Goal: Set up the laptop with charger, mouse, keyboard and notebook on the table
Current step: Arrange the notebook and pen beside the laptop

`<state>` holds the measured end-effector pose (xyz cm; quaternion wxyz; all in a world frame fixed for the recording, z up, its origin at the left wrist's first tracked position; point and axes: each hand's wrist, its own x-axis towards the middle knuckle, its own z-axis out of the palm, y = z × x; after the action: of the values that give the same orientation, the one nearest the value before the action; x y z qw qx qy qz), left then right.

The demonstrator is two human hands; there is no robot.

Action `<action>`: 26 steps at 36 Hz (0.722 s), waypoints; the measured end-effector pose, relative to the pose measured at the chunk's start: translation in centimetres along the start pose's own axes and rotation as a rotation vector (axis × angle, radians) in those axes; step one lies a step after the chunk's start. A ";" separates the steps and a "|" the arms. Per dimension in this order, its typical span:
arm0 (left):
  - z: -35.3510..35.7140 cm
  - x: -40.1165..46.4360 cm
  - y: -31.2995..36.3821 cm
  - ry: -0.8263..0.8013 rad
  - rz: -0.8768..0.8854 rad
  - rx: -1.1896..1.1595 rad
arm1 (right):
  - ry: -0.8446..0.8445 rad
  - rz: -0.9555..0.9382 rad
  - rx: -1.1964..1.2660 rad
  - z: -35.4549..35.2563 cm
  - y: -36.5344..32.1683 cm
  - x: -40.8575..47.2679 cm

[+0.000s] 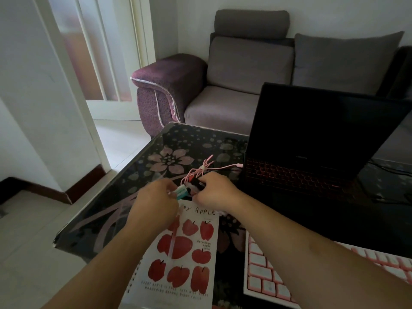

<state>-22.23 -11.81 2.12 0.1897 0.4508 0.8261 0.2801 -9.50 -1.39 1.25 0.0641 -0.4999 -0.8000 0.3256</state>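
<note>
Laptop (312,152) open; just left of it, my left hand (153,197) and right hand (215,190) pinch the pink cable bundle (200,172), untangling before plugging in.

The room is dim. Soft daylight comes in from the doorway (93,52) on the left. The glass table (124,192) shines a little. The edges bend, and the hands look blurry.

Laptop (312,139): open, black, screen dark, keys lit red. Pink-white keyboard (267,275) near me. Apple-print spiral notebook (185,259) flat at my left. Pink cable (214,169) bundled beside laptop.
</note>
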 end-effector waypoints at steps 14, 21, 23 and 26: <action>-0.8 1.6 -0.9 0.070 -0.025 -0.002 | -0.025 -0.169 0.057 -0.9 0.7 1.2; -1.3 1.3 -1.2 0.135 -0.010 0.019 | 0.043 -0.171 -0.113 -2.5 1.8 -0.8; -1.4 1.1 -1.1 0.138 -0.012 0.017 | 0.086 -0.171 -0.149 -1.7 1.7 -0.7; -1.4 1.0 -0.9 0.116 -0.014 0.005 | 0.219 -0.144 -0.222 -0.3 1.6 -0.1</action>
<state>-24.12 -11.72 2.53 0.1423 0.4284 0.8396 0.3022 -8.12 -0.87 0.61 0.1185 -0.4776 -0.8531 0.1736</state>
